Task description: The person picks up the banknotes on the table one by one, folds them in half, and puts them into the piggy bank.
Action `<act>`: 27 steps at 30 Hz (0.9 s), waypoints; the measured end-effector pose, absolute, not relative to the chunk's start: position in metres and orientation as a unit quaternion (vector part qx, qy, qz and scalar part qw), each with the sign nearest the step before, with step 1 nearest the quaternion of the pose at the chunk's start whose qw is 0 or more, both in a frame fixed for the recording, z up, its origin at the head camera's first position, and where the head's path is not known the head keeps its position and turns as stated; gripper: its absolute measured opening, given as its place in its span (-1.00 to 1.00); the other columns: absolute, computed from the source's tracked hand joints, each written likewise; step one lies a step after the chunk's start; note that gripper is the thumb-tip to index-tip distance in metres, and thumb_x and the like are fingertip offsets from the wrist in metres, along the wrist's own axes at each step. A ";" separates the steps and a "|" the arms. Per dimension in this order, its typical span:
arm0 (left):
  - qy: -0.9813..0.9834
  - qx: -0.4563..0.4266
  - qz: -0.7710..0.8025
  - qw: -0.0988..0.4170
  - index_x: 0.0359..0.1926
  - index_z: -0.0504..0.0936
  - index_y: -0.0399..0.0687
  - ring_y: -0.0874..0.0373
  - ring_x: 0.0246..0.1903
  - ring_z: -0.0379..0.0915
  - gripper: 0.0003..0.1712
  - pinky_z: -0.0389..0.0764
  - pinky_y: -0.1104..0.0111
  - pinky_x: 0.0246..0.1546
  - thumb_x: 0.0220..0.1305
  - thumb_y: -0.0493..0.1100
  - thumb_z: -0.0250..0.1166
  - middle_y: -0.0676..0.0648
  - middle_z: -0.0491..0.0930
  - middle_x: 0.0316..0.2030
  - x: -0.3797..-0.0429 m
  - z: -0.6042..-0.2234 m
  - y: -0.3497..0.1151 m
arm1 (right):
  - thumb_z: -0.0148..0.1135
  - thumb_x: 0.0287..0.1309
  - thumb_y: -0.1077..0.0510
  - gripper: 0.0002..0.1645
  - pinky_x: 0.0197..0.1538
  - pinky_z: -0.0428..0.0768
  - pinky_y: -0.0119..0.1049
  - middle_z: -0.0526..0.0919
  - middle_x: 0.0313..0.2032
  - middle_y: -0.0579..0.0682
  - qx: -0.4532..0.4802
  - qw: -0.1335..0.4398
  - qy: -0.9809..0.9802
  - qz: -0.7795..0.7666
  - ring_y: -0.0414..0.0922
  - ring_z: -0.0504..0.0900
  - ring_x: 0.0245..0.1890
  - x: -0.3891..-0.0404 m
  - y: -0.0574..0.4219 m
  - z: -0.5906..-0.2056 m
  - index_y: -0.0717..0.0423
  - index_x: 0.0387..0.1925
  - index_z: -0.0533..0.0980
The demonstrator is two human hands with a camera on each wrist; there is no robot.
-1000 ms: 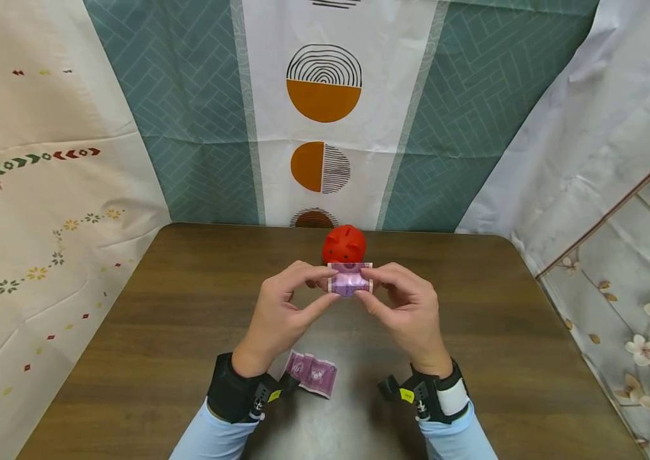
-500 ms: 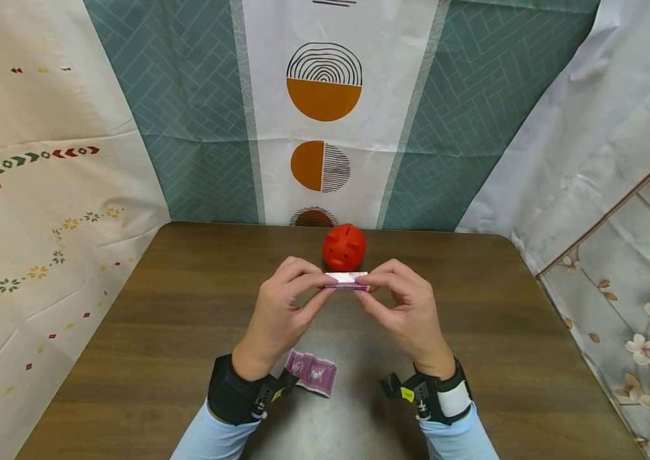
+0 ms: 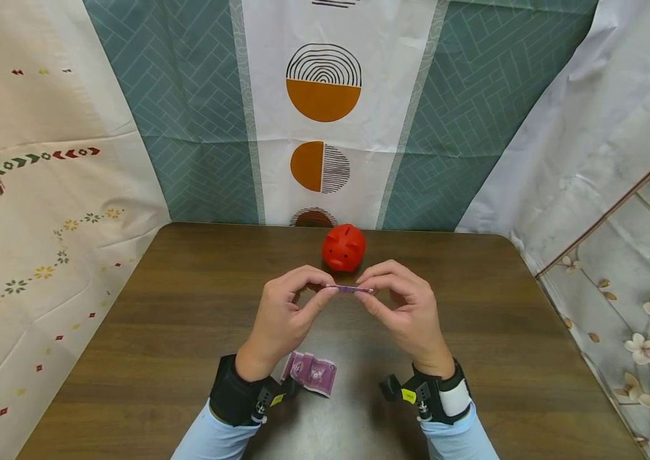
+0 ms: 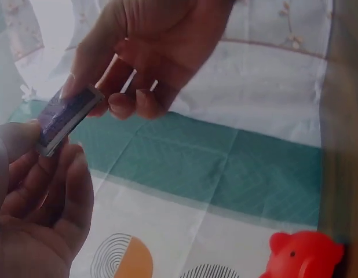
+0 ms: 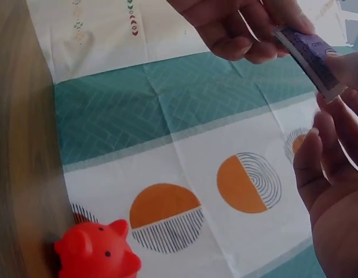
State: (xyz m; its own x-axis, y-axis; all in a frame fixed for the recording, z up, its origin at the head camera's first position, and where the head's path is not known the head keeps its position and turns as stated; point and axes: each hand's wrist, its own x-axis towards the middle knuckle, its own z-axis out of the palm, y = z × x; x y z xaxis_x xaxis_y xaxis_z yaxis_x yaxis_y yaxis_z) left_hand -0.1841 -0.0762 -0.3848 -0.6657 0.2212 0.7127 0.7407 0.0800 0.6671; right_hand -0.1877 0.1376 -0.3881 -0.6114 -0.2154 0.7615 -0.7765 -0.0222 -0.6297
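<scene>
Hands angle toward each other over the table, pinching opposite ends of a folded purple banknote.

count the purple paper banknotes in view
2 visible: one folded purple paper banknote pinched by the left hand and right hand, and one creased purple paper banknote on the brown wooden table. More could hide within the folds.

From the hands, passage lies over the desk at three and nine o'clock. The red piggy bank blocks twelve, the patterned cloth beyond it; a creased purple note lies low at seven.
</scene>
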 end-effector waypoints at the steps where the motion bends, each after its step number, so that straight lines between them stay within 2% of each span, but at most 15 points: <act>1: -0.695 -0.337 -0.603 0.202 -0.19 0.68 -0.21 0.15 -0.34 0.59 -0.86 0.72 0.42 -0.18 0.25 -0.43 0.39 -0.13 0.69 -0.33 -0.183 -0.385 -0.076 | 0.39 0.09 0.51 -0.77 -0.16 0.72 -0.39 0.67 -0.22 0.11 0.364 0.222 -0.663 0.615 -0.10 0.61 -0.22 -0.187 0.137 -0.389 0.23 -0.23 0.68; 5: -0.673 -0.311 -0.657 0.135 -0.17 0.65 -0.22 0.13 -0.39 0.60 -0.89 0.76 0.34 -0.22 0.30 -0.42 0.35 -0.16 0.66 -0.35 -0.180 -0.383 -0.075 | 0.37 0.18 0.44 -0.87 -0.25 0.70 -0.38 0.69 -0.32 0.06 0.304 0.200 -0.671 0.646 -0.11 0.59 -0.32 -0.182 0.132 -0.389 0.25 -0.24 0.66; 8: -0.666 -0.291 -0.678 0.110 -0.16 0.64 -0.22 0.10 -0.41 0.62 -0.92 0.77 0.30 -0.26 0.35 -0.39 0.32 -0.18 0.64 -0.35 -0.179 -0.382 -0.074 | 0.35 0.24 0.38 -0.94 -0.32 0.66 -0.39 0.68 -0.36 0.01 0.254 0.187 -0.674 0.668 -0.10 0.56 -0.38 -0.179 0.128 -0.389 0.28 -0.24 0.66; 13: -0.661 -0.263 -0.696 0.097 -0.15 0.64 -0.25 0.11 -0.47 0.62 -0.95 0.76 0.30 -0.33 0.40 -0.35 0.28 -0.22 0.63 -0.35 -0.179 -0.383 -0.074 | 0.30 0.32 0.32 -0.94 -0.40 0.61 -0.38 0.66 -0.41 -0.11 0.197 0.166 -0.679 0.687 -0.09 0.52 -0.45 -0.177 0.123 -0.389 0.27 -0.24 0.65; 20: -0.655 -0.248 -0.708 0.094 -0.18 0.62 -0.31 0.13 -0.49 0.61 -0.95 0.75 0.34 -0.34 0.41 -0.36 0.26 -0.27 0.60 -0.35 -0.179 -0.383 -0.073 | 0.23 0.33 0.39 -0.90 -0.40 0.60 -0.40 0.68 -0.43 -0.10 0.185 0.162 -0.653 0.716 -0.02 0.52 -0.49 -0.176 0.117 -0.391 0.28 -0.24 0.65; 27: -0.649 -0.241 -0.715 0.101 -0.20 0.61 -0.34 0.12 -0.51 0.60 -0.94 0.75 0.35 -0.36 0.41 -0.37 0.25 -0.29 0.58 -0.36 -0.178 -0.383 -0.073 | 0.21 0.38 0.32 -0.84 -0.38 0.63 -0.38 0.68 -0.44 -0.12 0.184 0.155 -0.645 0.725 -0.14 0.56 -0.48 -0.175 0.113 -0.391 0.12 -0.25 0.70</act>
State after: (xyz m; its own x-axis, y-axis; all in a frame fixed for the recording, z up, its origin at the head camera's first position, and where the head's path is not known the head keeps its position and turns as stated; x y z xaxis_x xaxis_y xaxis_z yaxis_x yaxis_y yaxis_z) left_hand -0.1780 -0.0731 -0.3834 -0.8632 0.1689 0.4757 0.4572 -0.1380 0.8786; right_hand -0.1750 0.1132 -0.3913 -0.8843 -0.0125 0.4668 -0.4622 -0.1192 -0.8787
